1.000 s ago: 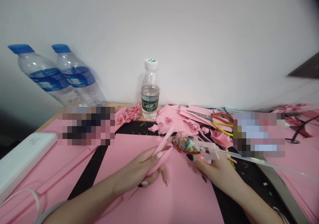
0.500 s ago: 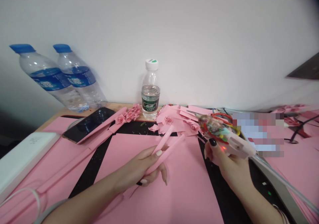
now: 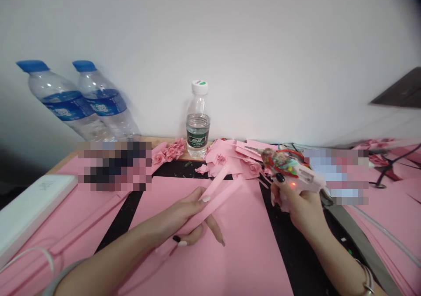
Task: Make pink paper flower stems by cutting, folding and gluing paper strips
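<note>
A: Biggest first: what lies below you?

B: A pink sheet [image 3: 237, 252], flat on the black mat [image 3: 120, 221]. It looks light and easily creased, best lifted by an edge.

A: And your tool?

B: The glue gun [image 3: 307, 180] is over to your right, well apart from the paper you hold. Your right hand [image 3: 304, 208] is wrapped around its handle; whether a finger presses the trigger, I can't tell. It should feel rigid and outweigh any paper here. Keep to the handle, since the nozzle end is probably hot.

A: Then the smaller paper?

B: Your left hand [image 3: 189, 212] pinches the pink strips [image 3: 220, 202] between thumb and fingers, nearly closed, above the sheet. Their far ends stand apart; two pieces or one folded, I can't tell. They look feather-light, stiff lengthwise but easily crushed, so a gentle hold back from those free ends suits you.

A: Anything tiny?

B: A red light [image 3: 294, 184], lit on your gun's side, near your thumb.
</note>
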The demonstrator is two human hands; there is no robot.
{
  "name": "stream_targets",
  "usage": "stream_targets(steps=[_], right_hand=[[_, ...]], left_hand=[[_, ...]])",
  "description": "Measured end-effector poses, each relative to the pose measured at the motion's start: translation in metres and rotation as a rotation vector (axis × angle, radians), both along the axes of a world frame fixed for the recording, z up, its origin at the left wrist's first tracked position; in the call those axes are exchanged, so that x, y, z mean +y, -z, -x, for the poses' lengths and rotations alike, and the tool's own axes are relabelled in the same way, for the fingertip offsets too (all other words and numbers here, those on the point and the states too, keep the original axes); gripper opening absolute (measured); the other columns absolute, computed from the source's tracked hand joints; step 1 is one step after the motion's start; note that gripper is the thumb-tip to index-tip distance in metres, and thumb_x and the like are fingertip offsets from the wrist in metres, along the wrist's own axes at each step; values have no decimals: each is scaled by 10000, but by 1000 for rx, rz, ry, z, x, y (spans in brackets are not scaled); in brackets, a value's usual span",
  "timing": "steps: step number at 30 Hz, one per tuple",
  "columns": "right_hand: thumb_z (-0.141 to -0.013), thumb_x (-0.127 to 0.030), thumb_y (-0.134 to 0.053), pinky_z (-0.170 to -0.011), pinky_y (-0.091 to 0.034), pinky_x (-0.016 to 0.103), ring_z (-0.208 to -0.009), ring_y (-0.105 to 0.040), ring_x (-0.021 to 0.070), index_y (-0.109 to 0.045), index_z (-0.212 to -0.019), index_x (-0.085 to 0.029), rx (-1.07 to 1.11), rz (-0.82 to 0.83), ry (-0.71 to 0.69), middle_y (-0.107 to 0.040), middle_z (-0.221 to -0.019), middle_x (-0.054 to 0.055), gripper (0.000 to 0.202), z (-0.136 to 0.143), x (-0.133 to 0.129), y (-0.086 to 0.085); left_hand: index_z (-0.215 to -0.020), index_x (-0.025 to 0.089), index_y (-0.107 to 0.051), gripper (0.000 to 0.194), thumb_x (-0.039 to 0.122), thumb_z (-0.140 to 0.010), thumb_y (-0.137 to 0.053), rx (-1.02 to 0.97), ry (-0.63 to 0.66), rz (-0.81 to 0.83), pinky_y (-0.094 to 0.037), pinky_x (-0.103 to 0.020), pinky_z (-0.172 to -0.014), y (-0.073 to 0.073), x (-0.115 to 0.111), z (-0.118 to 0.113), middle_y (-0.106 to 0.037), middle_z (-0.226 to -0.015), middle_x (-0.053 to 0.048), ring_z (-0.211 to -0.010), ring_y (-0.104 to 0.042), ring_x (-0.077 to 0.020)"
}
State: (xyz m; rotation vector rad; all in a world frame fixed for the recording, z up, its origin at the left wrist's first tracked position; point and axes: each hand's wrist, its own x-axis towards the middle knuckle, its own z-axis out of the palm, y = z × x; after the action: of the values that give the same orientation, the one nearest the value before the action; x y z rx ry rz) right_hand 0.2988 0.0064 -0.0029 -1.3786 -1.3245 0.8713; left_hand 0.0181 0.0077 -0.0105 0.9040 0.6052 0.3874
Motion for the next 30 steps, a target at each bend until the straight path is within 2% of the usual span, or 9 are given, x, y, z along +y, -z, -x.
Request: stream_targets(steps=[4,7,11,13,16,20,23,26,30], right_hand=[[-884,-490,-618,-397,-348,239,-416,-475,116,-529,-579,-185,-68,0,-21,-539,-486,0,440,3,-1,-2],[-892,-493,-607,-407,-352,246,-418,-478,117,-518,-592,-190,-99,-12,-64,-525,-486,-9,436,6,-2,-6],[-899,-493,-591,-411,-352,247,-431,-484,120,-525,-621,-190,-66,50,-114,-529,-509,-8,416,6,-4,-6],[-888,-500,-595,-409,-337,243,-436,-472,118,-526,-614,-189,-66,75,-106,-522,-509,-8,421,5,-6,-4],[-858,-495,-620,-414,-342,243,-442,-462,118,-520,-613,-194,-73,80,-117,-514,-511,-15,401,5,-7,0],[-865,-426,-609,-417,-355,248,-431,-441,119,-505,-626,-207,-117,46,-159,-492,-500,-31,340,5,-8,1],[-836,-368,-635,-440,-368,255,-454,-452,127,-503,-618,-211,-209,8,-110,-501,-505,-29,300,5,-7,-2],[-809,-360,-645,-437,-374,259,-467,-476,142,-538,-629,-208,-263,-2,14,-539,-513,-13,260,4,-7,-2],[-769,-357,-659,-433,-398,264,-472,-522,158,-585,-628,-200,-286,15,105,-592,-523,7,224,8,-9,-5]], left_hand=[[-1094,190,-346,352,502,-976,-460,6,-46,-56,-164,-200,-318,-1,-2,-2,-740,-895,-125,-301,-383,-37],[-1095,192,-348,320,471,-986,-463,24,-105,-73,-183,-203,-350,-1,-5,-5,-712,-882,-84,-359,-410,-42],[-1036,204,-386,345,517,-962,-510,56,-171,5,-186,-205,-407,4,-9,-5,-614,-844,-6,-433,-331,-22],[-1067,220,-385,391,534,-928,-571,41,-183,80,-200,-197,-427,8,-10,-5,-541,-803,38,-461,-307,-24],[-1223,268,-321,495,507,-909,-620,23,-203,146,-276,-191,-458,11,-11,-5,-454,-774,77,-494,-359,-39],[-1248,288,-310,480,507,-922,-586,71,-190,110,-397,-225,-484,9,-12,-5,-463,-805,71,-512,-481,-66],[-1183,277,-372,373,494,-940,-552,127,-180,99,-346,-198,-436,6,-13,-5,-435,-746,84,-453,-398,-49],[-1127,259,-399,332,487,-939,-552,155,-214,90,-299,-184,-426,3,-14,-6,-397,-667,95,-452,-304,-54],[-966,235,-454,344,553,-903,-569,123,-293,86,-298,-174,-435,-1,-14,-9,-412,-658,81,-473,-327,-55]])
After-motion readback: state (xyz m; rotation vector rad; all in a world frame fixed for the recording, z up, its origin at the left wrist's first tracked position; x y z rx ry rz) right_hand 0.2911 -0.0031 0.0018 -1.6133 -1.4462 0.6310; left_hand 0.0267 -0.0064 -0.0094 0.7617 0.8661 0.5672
